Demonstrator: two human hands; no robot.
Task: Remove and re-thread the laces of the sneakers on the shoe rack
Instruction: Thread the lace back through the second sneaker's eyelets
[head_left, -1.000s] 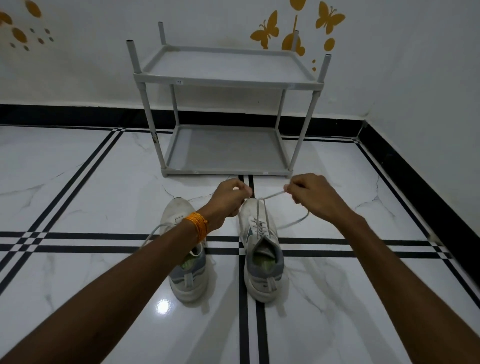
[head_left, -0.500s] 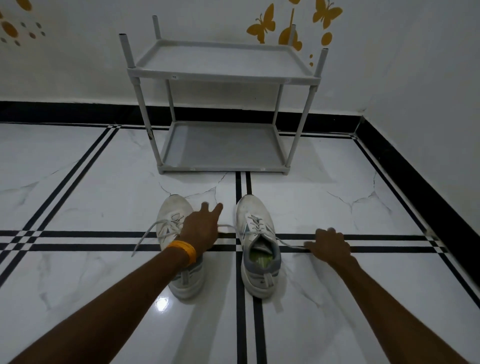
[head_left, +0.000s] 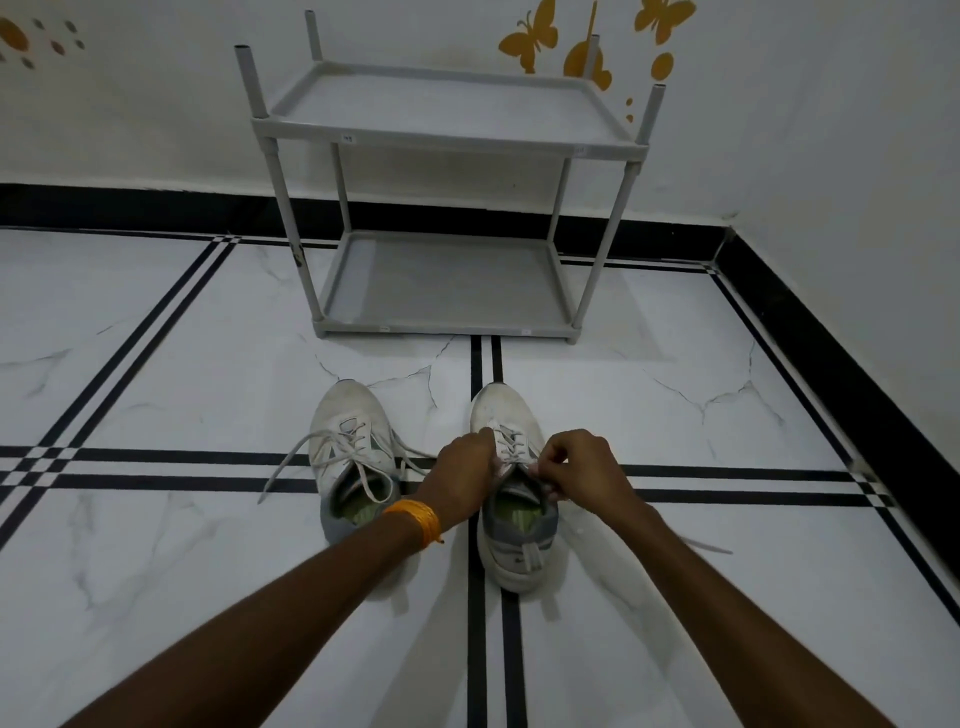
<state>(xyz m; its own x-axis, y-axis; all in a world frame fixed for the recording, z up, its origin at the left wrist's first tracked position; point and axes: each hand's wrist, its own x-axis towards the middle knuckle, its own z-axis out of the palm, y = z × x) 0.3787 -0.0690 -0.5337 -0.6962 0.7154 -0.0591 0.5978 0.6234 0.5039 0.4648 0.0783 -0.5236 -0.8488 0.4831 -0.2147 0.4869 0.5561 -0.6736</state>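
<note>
progress: both sneakers off shoe rack (head_left: 447, 137), on floor (head_left: 156, 571) just before it, still laced, untied | right sneaker (head_left: 511, 499) between both hands | left hand (head_left: 462, 470), right hand (head_left: 584, 467) pinching its laces (head_left: 509, 441) at top eyelets | left sneaker (head_left: 350, 447) just left, untouched, laces loose | left: unlace, re-thread both

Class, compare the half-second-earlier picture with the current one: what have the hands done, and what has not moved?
Both hands left the floor and closed in on the right sneaker: the left hand and right hand now pinch at its top laces. The left sneaker, its loose lace and the shoe rack stayed put.
</note>
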